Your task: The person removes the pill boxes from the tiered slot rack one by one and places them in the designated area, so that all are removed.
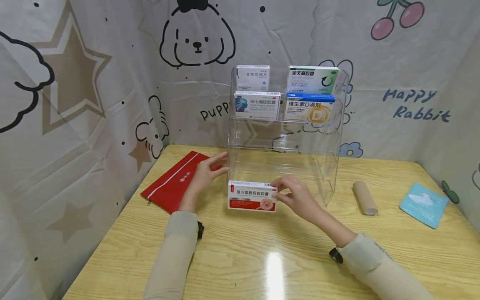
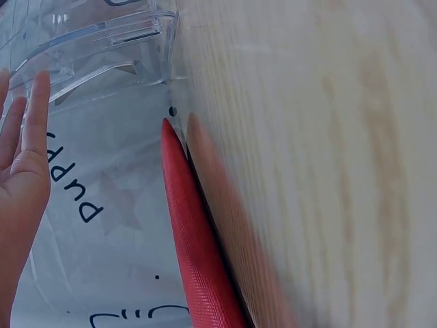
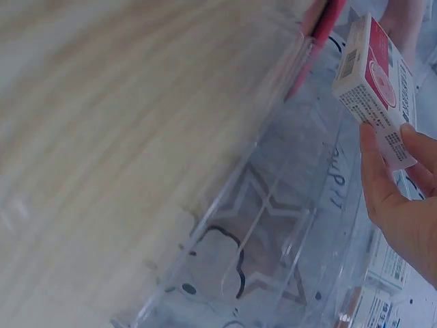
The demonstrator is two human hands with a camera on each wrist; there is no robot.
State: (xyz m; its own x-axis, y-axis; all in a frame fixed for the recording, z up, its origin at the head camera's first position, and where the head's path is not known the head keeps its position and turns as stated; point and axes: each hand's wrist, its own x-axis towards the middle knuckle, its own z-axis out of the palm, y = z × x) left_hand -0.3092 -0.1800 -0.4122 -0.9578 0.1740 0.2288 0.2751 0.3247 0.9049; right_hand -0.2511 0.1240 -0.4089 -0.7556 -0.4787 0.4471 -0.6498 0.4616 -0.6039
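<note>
Between thumb and fingers, my right hand (image 1: 296,198) pinches the right end of a white and red medicine box (image 1: 252,196). The box is upright, its printed front towards me, before the lowest tier of a clear acrylic display rack (image 1: 231,137). In the right wrist view, the thumb and fingers grip one end of the box (image 3: 382,85). My left hand (image 1: 204,173) has its fingers extended, fingertips right at the rack's left side. Higher on the rack stand a white box (image 1: 253,77), a green and white box (image 1: 313,79), a blue-pictured box (image 1: 257,106) and a vitamin D box (image 1: 309,109).
A red zip pouch (image 1: 176,183) lies under and beside the left forearm. To the right of the rack are a cardboard tube (image 1: 363,198) and a light blue packet (image 1: 423,205) on the wooden table (image 1: 232,258). Patterned cloth (image 1: 123,62) hangs behind and at both sides.
</note>
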